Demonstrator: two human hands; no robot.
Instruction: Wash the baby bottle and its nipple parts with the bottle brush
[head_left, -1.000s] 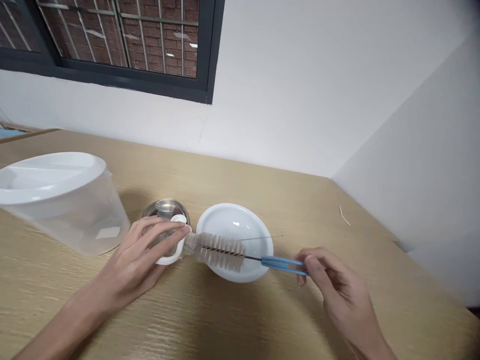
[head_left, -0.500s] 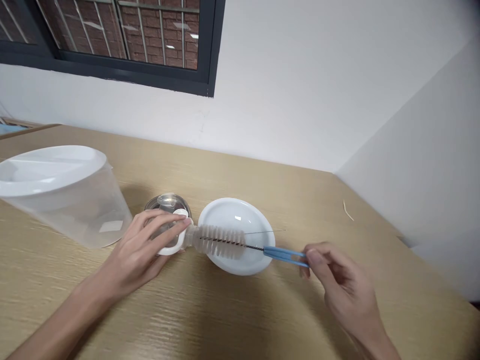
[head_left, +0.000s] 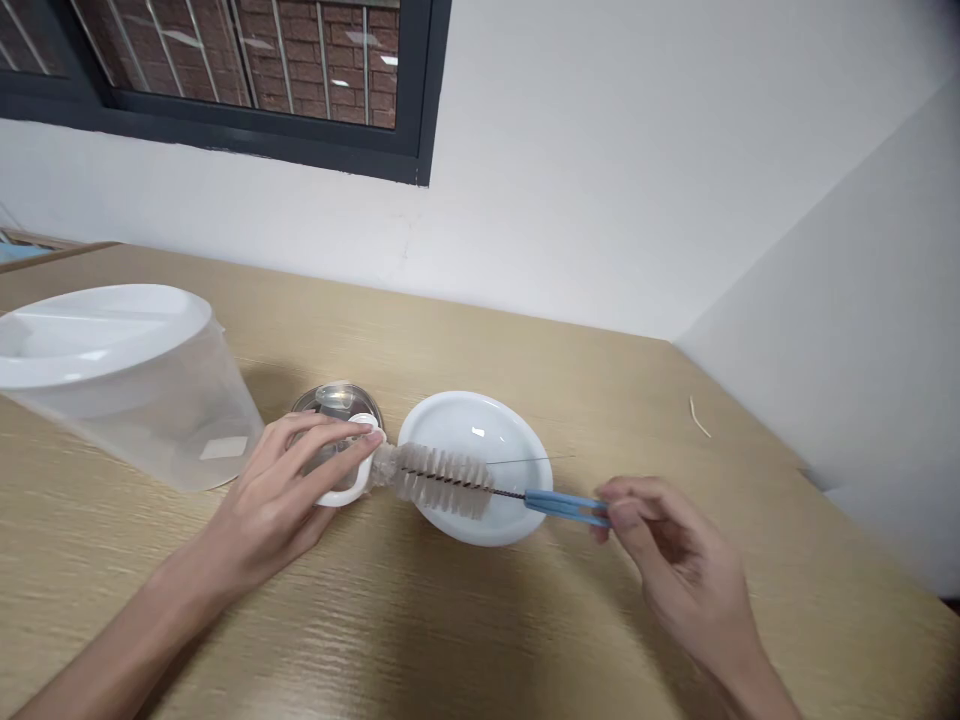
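My left hand [head_left: 281, 490] is wrapped round a small clear bottle with a white rim [head_left: 346, 488], lying on its side on the wooden table [head_left: 450, 640]. My right hand [head_left: 667, 560] pinches the blue handle of a bottle brush [head_left: 450, 480]. The brush's bristled head lies over a white plate [head_left: 480, 440], and its tip pokes into the bottle's mouth. A clear round lid [head_left: 337, 400] sits just behind the bottle.
A large translucent plastic container with a white lid [head_left: 120, 380] stands at the left. A white wall and a dark-framed window run along the table's far edge. Another wall closes the right side. A small pale sliver [head_left: 699, 417] lies near the right corner.
The brush has slid slightly left and right in the bottle's mouth. My right hand has shifted a little with the handle. The view has tilted slightly.
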